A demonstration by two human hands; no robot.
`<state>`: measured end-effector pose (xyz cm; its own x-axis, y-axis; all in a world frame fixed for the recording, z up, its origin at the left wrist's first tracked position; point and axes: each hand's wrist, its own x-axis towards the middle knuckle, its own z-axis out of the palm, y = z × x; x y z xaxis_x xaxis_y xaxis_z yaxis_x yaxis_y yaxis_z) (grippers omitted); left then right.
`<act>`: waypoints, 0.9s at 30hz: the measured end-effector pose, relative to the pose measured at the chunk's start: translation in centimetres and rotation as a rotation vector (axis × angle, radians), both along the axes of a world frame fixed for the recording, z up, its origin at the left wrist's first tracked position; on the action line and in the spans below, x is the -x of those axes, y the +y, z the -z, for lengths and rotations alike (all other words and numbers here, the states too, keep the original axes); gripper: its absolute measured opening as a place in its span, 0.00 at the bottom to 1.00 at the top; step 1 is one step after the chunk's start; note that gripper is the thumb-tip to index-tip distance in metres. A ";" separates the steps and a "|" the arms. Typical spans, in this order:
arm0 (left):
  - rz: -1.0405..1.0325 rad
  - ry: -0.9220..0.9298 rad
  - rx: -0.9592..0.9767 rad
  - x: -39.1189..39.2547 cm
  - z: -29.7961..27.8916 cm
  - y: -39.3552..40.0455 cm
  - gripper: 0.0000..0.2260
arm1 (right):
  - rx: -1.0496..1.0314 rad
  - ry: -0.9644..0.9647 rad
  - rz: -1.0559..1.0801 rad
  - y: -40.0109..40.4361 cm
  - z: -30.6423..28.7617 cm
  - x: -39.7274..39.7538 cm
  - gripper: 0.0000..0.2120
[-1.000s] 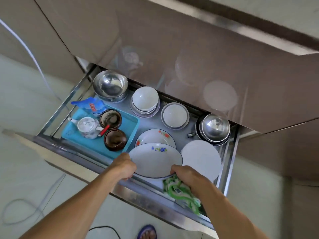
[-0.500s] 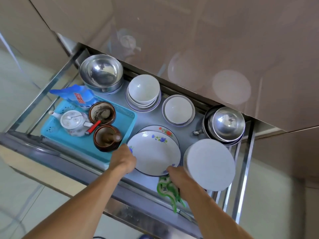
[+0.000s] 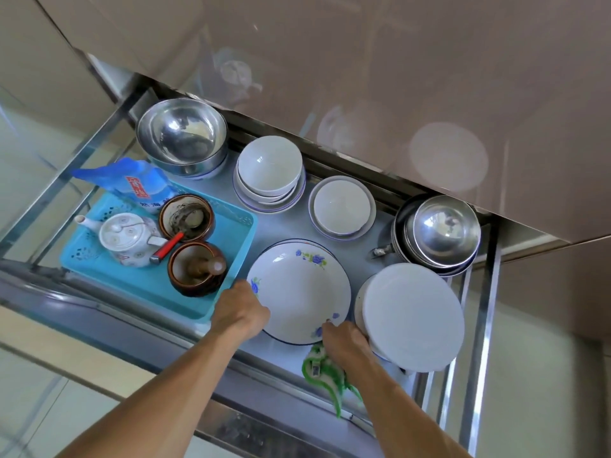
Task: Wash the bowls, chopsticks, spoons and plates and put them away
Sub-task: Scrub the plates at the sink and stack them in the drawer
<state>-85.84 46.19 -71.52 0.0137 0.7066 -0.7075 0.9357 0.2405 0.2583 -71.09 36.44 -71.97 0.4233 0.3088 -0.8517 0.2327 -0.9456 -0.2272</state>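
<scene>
- Plate (image 3: 299, 292), flowered, sits atop another in the drawer (image 3: 139, 328), beside the blue tray (image 3: 231, 259).
- Left hand (image 3: 239, 310) grips its rim; right hand (image 3: 344, 342) pinches rim, clutching a green cloth (image 3: 322, 375).
- Putting-away looks nearly finished.

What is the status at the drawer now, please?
Both hands on plate: left hand at left rim, right hand at near rim, cloth in its grip. Plate on stack. Tray close left, white plates close right.

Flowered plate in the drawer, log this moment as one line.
step: stowing plate | left hand: on rim | right hand: rim plus green cloth | place: drawer
</scene>
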 end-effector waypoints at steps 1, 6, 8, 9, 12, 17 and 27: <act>0.006 0.002 0.004 -0.1 0.0 0.0 0.17 | 0.012 -0.004 -0.040 0.0 0.0 0.1 0.15; 0.054 0.070 0.004 -0.6 0.6 -0.2 0.23 | 0.001 -0.049 -0.157 -0.3 1.2 0.3 0.10; 0.065 0.074 0.015 -0.6 1.0 -0.1 0.23 | -0.009 -0.048 -0.164 -0.4 1.7 0.4 0.14; 0.068 0.073 0.024 -0.5 1.1 0.0 0.23 | -0.009 -0.051 -0.160 -0.4 1.8 0.5 0.16; 0.062 0.050 0.054 -0.5 1.3 0.1 0.25 | -0.003 -0.087 -0.138 -0.3 2.1 0.7 0.19; 0.097 -0.005 0.044 -0.2 -0.3 -0.2 0.19 | -0.040 -0.034 -0.035 -0.8 0.7 1.2 0.21; 0.474 -0.176 -0.090 -0.9 -14.4 -4.5 0.29 | -0.356 0.047 0.011 -4.2 -15.0 0.2 0.20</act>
